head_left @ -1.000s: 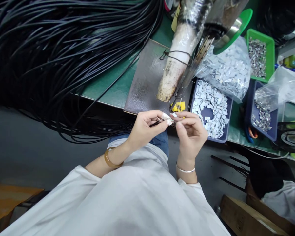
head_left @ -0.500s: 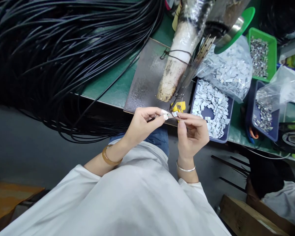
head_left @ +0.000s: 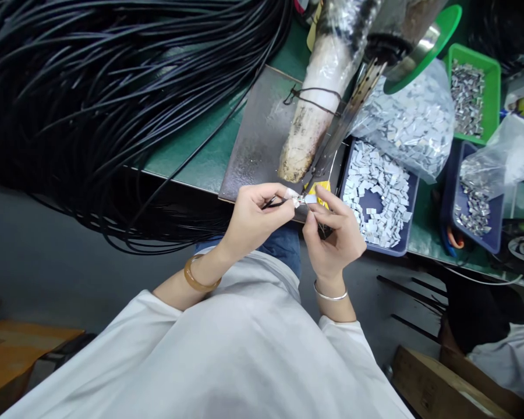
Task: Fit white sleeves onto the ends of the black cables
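Note:
Pinched between thumb and wrapped fingertip, a black cable end is in my left hand. A small pale chip sits at the cable's tip, beside the fingers of my right hand. The right thumb and fingers are bent close together; whether they grip the chip or a thin strand is too small to tell. Just above the hands is the tip of a soldering iron, with a yellow piece beside it.
A large bundle of black cables covers the left. A plastic-wrapped tube hangs over the dark board. At right are a blue tray of pale chips, a bag of chips, a green bin and another blue tray.
My right hand has shifted slightly left, and its index finger is raised more. The pale chip now lies level at the cable's end. A thin strand shows above the yellow piece.

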`<state>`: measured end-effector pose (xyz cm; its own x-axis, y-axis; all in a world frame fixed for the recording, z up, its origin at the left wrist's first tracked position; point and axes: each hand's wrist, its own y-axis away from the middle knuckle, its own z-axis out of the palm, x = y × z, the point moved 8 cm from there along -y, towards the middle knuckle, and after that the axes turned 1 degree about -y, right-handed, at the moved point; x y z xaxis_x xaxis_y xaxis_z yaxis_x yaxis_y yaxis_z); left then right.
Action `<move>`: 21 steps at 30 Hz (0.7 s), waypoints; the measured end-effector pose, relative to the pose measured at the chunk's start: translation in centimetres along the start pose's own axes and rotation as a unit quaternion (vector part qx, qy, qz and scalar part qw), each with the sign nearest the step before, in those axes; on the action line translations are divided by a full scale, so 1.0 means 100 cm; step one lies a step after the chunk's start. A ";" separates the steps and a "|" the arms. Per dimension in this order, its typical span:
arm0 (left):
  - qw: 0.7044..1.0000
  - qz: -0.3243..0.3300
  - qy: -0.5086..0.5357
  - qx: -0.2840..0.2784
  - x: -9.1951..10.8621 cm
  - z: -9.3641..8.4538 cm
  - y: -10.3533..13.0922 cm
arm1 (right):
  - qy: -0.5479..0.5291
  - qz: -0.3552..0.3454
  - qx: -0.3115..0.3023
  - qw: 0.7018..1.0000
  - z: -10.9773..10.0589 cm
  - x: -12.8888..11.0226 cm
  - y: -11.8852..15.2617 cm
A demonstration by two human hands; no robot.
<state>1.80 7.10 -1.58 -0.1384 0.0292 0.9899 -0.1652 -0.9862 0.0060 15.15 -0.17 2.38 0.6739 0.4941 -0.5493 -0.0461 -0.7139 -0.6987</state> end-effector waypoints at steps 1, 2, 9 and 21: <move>1.000 0.001 -0.014 0.008 0.000 -0.001 -0.001 | -0.016 0.013 -0.005 1.000 0.001 0.002 0.000; 1.000 0.002 -0.026 0.014 0.001 -0.002 -0.001 | -0.027 0.023 -0.010 0.999 0.003 0.004 -0.001; 0.999 0.014 -0.045 0.021 0.008 -0.002 -0.002 | -0.030 0.035 -0.016 0.999 0.002 0.001 -0.008; 0.999 -0.015 -0.031 -0.009 0.003 -0.001 -0.002 | -0.112 0.096 -0.008 0.989 0.002 0.012 -0.001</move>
<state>1.68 7.29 -1.31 -0.0735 0.0475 0.9962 -0.1851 -0.9822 0.0331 15.85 0.57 1.68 0.4745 0.4451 -0.7594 -0.1438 -0.8119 -0.5658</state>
